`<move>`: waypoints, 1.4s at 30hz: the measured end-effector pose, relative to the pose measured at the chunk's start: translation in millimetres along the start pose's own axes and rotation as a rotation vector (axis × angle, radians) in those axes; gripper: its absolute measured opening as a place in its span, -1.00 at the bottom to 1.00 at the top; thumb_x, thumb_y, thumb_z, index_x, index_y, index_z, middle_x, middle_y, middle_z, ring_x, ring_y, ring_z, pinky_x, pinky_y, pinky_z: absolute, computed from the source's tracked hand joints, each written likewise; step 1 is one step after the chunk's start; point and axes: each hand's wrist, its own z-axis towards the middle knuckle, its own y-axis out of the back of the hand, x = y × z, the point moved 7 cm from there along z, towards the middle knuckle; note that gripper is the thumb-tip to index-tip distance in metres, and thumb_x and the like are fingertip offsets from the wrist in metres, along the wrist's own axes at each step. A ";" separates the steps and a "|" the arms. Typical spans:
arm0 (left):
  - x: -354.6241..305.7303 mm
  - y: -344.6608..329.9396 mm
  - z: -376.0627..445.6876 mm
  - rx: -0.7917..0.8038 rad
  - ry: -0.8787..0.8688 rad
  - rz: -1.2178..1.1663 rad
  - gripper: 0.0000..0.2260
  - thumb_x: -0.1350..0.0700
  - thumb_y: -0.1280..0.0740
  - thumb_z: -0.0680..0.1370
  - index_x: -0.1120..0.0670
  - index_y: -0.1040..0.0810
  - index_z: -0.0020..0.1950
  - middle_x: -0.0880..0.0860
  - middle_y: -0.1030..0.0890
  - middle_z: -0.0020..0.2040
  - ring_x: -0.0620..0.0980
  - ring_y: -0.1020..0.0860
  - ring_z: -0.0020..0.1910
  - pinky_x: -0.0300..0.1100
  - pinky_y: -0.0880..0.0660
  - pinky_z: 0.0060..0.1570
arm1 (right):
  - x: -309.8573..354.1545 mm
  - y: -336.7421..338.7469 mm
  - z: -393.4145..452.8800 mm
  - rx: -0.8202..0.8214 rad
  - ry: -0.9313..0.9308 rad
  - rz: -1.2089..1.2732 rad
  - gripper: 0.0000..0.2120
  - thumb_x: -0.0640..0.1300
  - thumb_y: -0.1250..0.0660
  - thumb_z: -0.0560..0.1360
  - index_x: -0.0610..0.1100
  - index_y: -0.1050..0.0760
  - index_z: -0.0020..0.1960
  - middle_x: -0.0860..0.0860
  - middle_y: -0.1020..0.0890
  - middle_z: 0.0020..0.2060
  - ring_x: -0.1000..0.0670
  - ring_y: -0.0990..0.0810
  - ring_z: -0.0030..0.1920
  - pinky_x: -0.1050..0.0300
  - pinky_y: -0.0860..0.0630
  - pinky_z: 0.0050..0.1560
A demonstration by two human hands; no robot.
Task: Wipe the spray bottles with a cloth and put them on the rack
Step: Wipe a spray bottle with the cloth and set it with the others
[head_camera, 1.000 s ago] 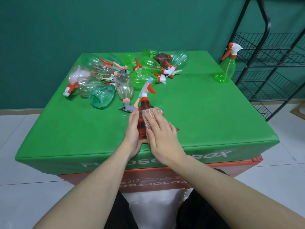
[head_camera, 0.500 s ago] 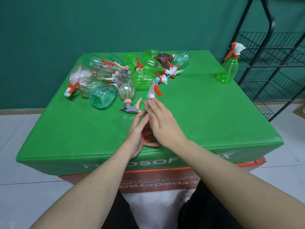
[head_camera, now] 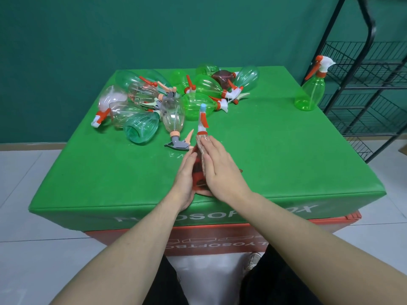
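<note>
1. Since the earlier frame, right hand (head_camera: 222, 172) and cloth (head_camera: 201, 148) have slid slightly down the red spray bottle (head_camera: 198, 170).
2. Left hand (head_camera: 186, 177) cups this bottle near the desk (head_camera: 286, 161) front edge; right fingers lie flat, pressing the cloth.

White capital lettering runs along the front face of the green cover (head_camera: 220, 213) draped over the worktop. The readable part is "OSOF", followed, after a gap hidden by the right forearm (head_camera: 308, 243), by a slanted "OX"; the first letters at the left are too blurred to read. Beneath it, the front of the red box (head_camera: 220, 243) carries white lettering printed upside down, of which "YOSOFTBO" can be read, with a row of small outlined symbols above it, not legible.
</note>
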 end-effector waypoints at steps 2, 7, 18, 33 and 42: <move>0.7 1.1 -0.4 -0.032 0.010 0.017 -0.58 -0.17 -0.11 0.71 -0.02 -0.49 0.47 0.15 -0.66 0.27 0.05 -0.70 0.07 -0.06 -0.60 -0.33 | -3.2 -1.2 -9.1 -0.008 0.007 -0.055 -0.43 0.13 0.17 0.65 0.05 -0.14 0.63 0.03 -0.18 0.61 0.02 -0.17 0.58 -0.12 -0.21 0.55; -3.1 1.2 -1.4 -0.055 -0.044 -0.039 -0.55 -0.22 -0.21 0.64 -0.04 -0.44 0.45 0.05 -0.69 0.21 -0.02 -0.71 0.07 -0.13 -0.63 -0.27 | -4.6 -4.6 -33.2 0.019 0.038 -0.169 -0.45 0.14 0.21 0.67 0.12 0.00 0.65 0.10 -0.02 0.64 0.10 0.02 0.62 -0.24 -0.10 0.56; -4.9 -1.7 0.4 0.027 -0.017 -0.059 -0.40 -0.31 -0.25 0.51 -0.06 -0.39 0.47 0.02 -0.67 0.26 0.02 -0.68 0.18 0.06 -0.63 -0.19 | 3.0 0.1 -28.0 -0.048 0.070 -0.186 -0.47 0.09 0.12 0.68 0.06 -0.14 0.63 0.01 -0.14 0.63 -0.03 -0.06 0.62 -0.17 -0.10 0.57; -4.5 -1.4 -0.8 0.084 0.042 -0.054 -0.49 -0.13 -0.36 0.47 -0.09 -0.42 0.41 0.01 -0.68 0.14 0.11 -0.74 -0.05 0.16 -0.66 -0.36 | -3.7 13.7 34.5 0.092 -0.167 0.141 -0.53 0.05 0.04 0.73 0.13 -0.12 0.63 0.00 -0.34 0.54 0.01 -0.38 0.47 0.10 -0.29 0.39; -1.3 1.9 2.4 0.031 -0.005 -0.053 -0.66 -0.04 -0.27 0.66 -0.07 -0.47 0.44 0.01 -0.72 0.14 0.01 -0.72 0.02 0.07 -0.64 -0.25 | -6.4 1.8 -5.0 0.001 0.020 0.043 -0.47 0.07 0.10 0.69 -0.01 -0.13 0.63 0.01 -0.20 0.60 0.06 -0.18 0.58 -0.11 -0.20 0.56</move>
